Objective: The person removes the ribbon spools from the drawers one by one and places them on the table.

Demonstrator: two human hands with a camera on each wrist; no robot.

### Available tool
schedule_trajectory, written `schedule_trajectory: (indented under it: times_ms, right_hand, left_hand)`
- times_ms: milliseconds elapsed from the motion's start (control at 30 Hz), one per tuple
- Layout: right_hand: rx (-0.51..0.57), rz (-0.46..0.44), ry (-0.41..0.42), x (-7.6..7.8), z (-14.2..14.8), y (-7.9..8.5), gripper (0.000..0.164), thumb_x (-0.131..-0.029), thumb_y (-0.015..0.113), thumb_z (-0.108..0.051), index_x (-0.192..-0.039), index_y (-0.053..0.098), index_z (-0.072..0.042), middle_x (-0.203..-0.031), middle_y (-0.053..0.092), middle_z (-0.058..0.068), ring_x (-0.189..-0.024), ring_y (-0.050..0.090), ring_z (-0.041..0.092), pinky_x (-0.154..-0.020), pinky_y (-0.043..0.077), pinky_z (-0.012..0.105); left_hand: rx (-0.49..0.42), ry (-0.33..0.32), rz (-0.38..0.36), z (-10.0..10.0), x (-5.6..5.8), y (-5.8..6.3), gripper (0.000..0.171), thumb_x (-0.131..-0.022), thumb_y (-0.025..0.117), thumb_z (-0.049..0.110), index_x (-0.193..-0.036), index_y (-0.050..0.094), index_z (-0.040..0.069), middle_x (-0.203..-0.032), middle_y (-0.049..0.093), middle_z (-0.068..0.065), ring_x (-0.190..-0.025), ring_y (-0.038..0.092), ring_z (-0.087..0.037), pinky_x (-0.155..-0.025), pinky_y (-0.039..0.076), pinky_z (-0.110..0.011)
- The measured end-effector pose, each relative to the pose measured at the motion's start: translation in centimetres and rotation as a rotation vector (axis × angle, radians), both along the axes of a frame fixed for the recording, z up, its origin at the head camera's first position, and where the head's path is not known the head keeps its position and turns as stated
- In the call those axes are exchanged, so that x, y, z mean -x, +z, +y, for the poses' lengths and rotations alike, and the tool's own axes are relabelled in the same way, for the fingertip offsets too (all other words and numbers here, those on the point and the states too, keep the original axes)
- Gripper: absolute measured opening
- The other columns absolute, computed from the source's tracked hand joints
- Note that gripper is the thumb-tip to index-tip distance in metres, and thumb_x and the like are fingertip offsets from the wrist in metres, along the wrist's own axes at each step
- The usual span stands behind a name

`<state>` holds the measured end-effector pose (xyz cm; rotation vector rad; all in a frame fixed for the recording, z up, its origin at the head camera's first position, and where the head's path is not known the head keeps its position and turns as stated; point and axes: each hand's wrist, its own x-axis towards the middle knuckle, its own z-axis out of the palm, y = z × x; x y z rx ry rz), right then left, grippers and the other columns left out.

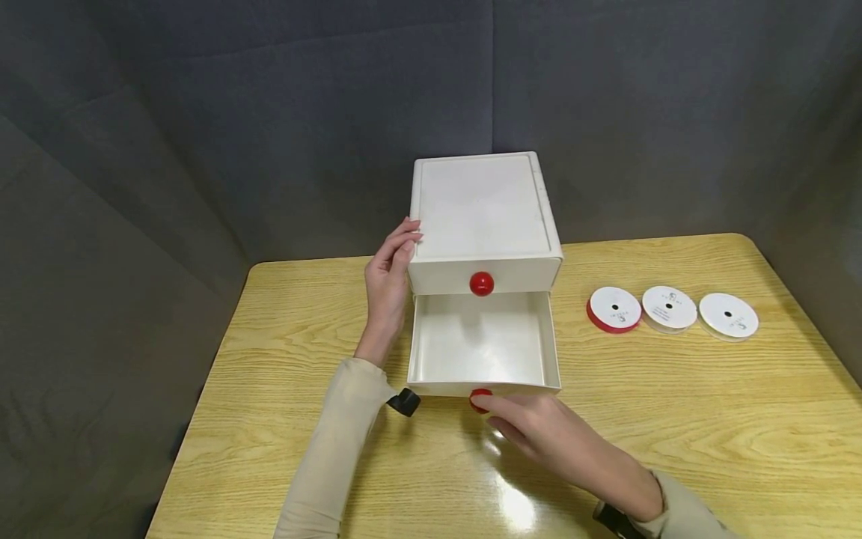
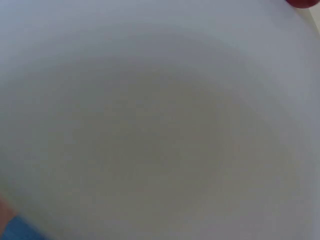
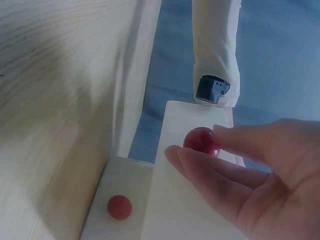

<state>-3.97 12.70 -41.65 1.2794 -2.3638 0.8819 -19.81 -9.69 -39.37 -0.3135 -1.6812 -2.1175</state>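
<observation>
A white two-drawer box (image 1: 481, 206) stands at the back of the table, its upper drawer pushed in and its lower drawer (image 1: 480, 344) pulled out, the bare white floor showing. My right hand (image 1: 552, 438) pinches the round red knob (image 3: 200, 140) of the lower drawer between thumb and fingers. The upper drawer's red knob (image 1: 481, 284) stands free of any hand. Along the box's left side rests my left hand (image 1: 388, 284), fingertips at the top edge. Only blurred white surface fills most of the left wrist view, with a bit of red knob (image 2: 303, 3) in the corner.
To the right of the box, three white ribbon spools lie flat in a row: one with red ribbon (image 1: 616, 308), a middle one (image 1: 670, 308) and a right one (image 1: 729, 315) with pale edges. A dark grey curtain (image 1: 323, 127) hangs behind the wooden table (image 1: 269, 419).
</observation>
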Motion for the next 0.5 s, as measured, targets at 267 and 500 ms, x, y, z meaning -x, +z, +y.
schedule_trajectory:
  times_ms: [267,500]
  right_hand:
    - [0.018,-0.004,-0.029,0.23,-0.39,-0.20,0.038,-0.079,0.077,0.011,-0.114,0.072,-0.005,-0.104,0.078,0.007,-0.089,0.076,0.019,-0.079,0.064,0.030]
    - [0.017,-0.029,-0.057,0.25,-0.59,-0.14,0.039,-0.079,0.077,0.013,-0.114,0.073,-0.003,-0.103,0.078,0.006,-0.091,0.076,0.020,-0.081,0.064,0.033]
  left_hand:
    - [-0.001,-0.001,-0.007,0.01,-0.02,-0.06,0.020,-0.102,0.057,0.003,-0.107,0.074,-0.006,-0.130,0.069,-0.007,-0.141,0.050,-0.020,-0.122,0.034,-0.032]
    - [0.000,0.003,-0.012,-0.01,-0.03,-0.06,0.020,-0.102,0.056,0.003,-0.108,0.073,-0.008,-0.130,0.069,-0.008,-0.140,0.051,-0.020,-0.122,0.035,-0.032]
